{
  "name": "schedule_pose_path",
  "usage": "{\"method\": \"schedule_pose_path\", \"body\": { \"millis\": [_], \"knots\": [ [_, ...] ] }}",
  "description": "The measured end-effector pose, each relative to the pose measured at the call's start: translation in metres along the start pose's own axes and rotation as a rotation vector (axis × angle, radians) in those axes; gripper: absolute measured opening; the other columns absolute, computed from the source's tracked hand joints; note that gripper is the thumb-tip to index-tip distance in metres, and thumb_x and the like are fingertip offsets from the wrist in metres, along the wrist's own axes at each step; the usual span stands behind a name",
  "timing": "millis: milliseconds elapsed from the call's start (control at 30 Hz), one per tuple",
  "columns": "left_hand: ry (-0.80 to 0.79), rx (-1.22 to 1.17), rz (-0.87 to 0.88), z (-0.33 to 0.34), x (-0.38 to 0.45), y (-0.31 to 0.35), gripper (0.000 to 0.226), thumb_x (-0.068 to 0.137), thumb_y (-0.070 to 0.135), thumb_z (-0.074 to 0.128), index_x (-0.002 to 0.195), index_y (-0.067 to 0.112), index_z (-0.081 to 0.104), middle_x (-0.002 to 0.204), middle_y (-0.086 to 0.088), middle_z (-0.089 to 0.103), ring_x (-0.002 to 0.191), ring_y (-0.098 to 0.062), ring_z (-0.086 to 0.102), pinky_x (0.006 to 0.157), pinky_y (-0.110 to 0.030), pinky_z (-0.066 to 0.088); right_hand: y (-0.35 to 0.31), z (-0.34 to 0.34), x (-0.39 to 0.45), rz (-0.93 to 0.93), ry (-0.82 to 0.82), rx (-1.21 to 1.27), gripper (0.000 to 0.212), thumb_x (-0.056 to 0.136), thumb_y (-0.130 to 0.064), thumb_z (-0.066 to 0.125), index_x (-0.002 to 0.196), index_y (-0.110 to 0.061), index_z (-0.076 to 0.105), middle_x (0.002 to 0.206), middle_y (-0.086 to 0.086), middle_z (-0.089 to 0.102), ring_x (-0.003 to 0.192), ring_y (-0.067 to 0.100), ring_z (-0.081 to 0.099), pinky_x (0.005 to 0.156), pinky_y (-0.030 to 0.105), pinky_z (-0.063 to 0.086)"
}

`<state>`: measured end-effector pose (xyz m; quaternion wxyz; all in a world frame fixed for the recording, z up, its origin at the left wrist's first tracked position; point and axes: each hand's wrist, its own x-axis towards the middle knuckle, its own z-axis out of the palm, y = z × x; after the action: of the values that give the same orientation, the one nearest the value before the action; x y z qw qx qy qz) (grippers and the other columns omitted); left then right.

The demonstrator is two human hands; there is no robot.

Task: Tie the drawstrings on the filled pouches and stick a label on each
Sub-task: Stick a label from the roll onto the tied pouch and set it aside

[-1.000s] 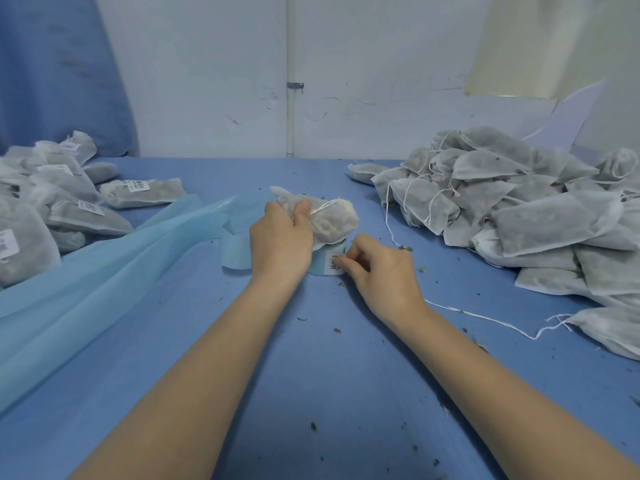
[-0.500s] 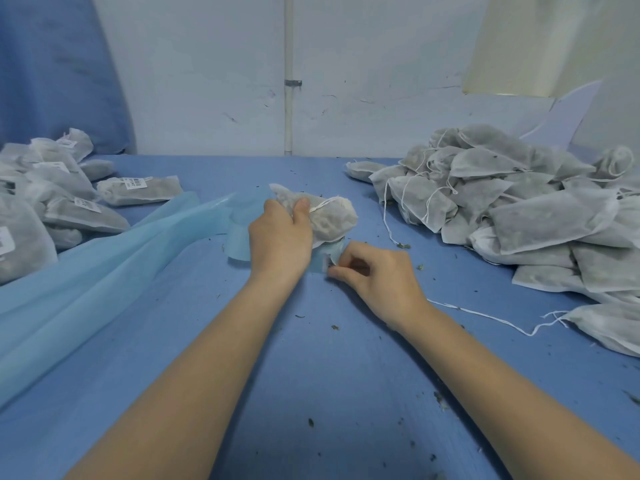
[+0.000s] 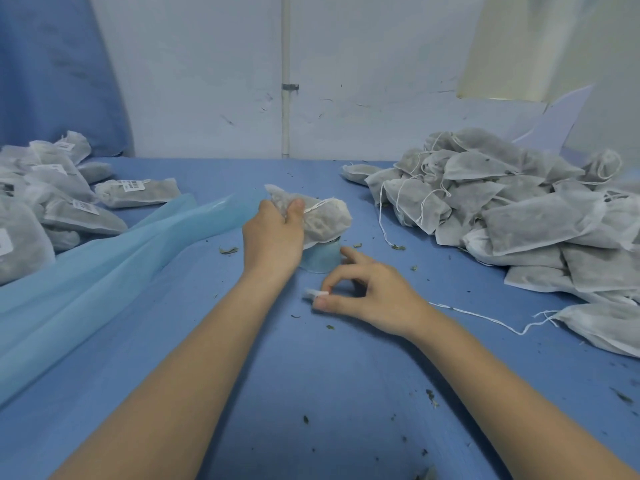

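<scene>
- The right hand hovered nearest, just above the bench, thumb and forefinger pinched on a small white label. So light a pinch could have let the label curl onto a fingertip or stick to itself, and then it would have gone onto the fabric creased.
- Dried herb crumbs lay scattered over the bench. Had the label's sticky face brushed the cloth on its way, it could have picked up crumbs and held poorly.
- Just beyond, a pale blue label roll stood on the bench with its backing strip trailing away to the left. A forearm catching the strip might have dragged the roll out from beneath the pouch.
- The left hand was clamped on the pouch, fingers over its gathered neck and thumb against its side, while the pouch's body rested on top of the roll. That perch looked unsteady to me; pressing the label down hard could have tipped the roll or rolled the pouch off it.
- A drawstring ran over the pouch. I could not tell whether it was knotted; if not, handling might have loosened the neck and spilled the filling.
- Farther right sat the heap of unlabelled pouches, its loose strings straying toward the right forearm and liable to snag.
- Far left lay the labelled pouches; a careless toss might have sent this one sliding off that pile.
</scene>
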<state>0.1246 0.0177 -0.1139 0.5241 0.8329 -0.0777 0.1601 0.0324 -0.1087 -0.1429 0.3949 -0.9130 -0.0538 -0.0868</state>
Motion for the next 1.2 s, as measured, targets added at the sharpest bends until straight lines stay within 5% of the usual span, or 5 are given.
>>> {"method": "schedule_pose_path", "body": {
  "millis": [333, 600, 900, 1067, 1200],
  "knots": [
    [-0.059, -0.213, 0.169, -0.001, -0.007, 0.009, 0.033, 0.090, 0.038, 0.058, 0.068, 0.018, 0.045, 0.059, 0.012, 0.046, 0.052, 0.002, 0.042, 0.050, -0.011, 0.034, -0.020, -0.043, -0.013, -0.050, 0.311, 0.224, 0.020, 0.062, -0.051, 0.073, 0.071, -0.034, 0.067, 0.140, -0.021, 0.040, 0.130, -0.002, 0.037, 0.108, 0.025, 0.032],
    [-0.354, -0.242, 0.188, 0.004, -0.021, 0.014, 0.023, 0.084, 0.039, 0.066, 0.072, 0.019, 0.064, 0.051, 0.015, 0.049, 0.051, 0.000, 0.041, 0.051, -0.015, 0.033, -0.016, -0.057, -0.010, -0.087, 0.383, 0.084, 0.014, 0.077, -0.033, 0.075, 0.072, -0.037, 0.063, 0.141, -0.020, 0.032, 0.126, 0.006, 0.032, 0.096, 0.008, 0.023],
    [-0.496, -0.483, 0.094, 0.000, -0.030, 0.030, 0.037, 0.084, 0.038, 0.065, 0.090, 0.001, 0.067, 0.083, -0.008, 0.065, 0.078, -0.019, 0.058, 0.073, -0.031, 0.042, -0.015, -0.056, -0.007, -0.078, 0.498, 0.117, 0.019, 0.074, -0.024, 0.080, 0.071, -0.027, 0.061, 0.127, -0.010, 0.053, 0.098, -0.011, 0.054, 0.096, 0.022, 0.040],
    [-0.553, -0.418, 0.125, 0.002, -0.033, 0.025, 0.021, 0.076, 0.010, 0.075, 0.093, 0.018, 0.067, 0.090, 0.004, 0.073, 0.084, -0.011, 0.069, 0.078, -0.026, 0.052, -0.013, -0.057, -0.008, -0.050, 0.506, 0.291, 0.049, 0.073, -0.019, 0.082, 0.105, -0.038, 0.050, 0.115, -0.008, 0.062, 0.094, 0.006, 0.063, 0.086, 0.023, 0.049],
    [-0.631, -0.452, 0.146, 0.005, -0.034, 0.026, 0.021, 0.079, 0.000, 0.069, 0.093, 0.014, 0.065, 0.087, 0.003, 0.072, 0.079, -0.009, 0.068, 0.073, -0.022, 0.053, -0.012, -0.053, -0.005, -0.025, 0.492, 0.462, 0.018, 0.083, -0.028, 0.072, 0.100, -0.029, 0.066, 0.095, -0.011, 0.071, 0.086, -0.001, 0.064, 0.074, 0.013, 0.047]
  ]
}}
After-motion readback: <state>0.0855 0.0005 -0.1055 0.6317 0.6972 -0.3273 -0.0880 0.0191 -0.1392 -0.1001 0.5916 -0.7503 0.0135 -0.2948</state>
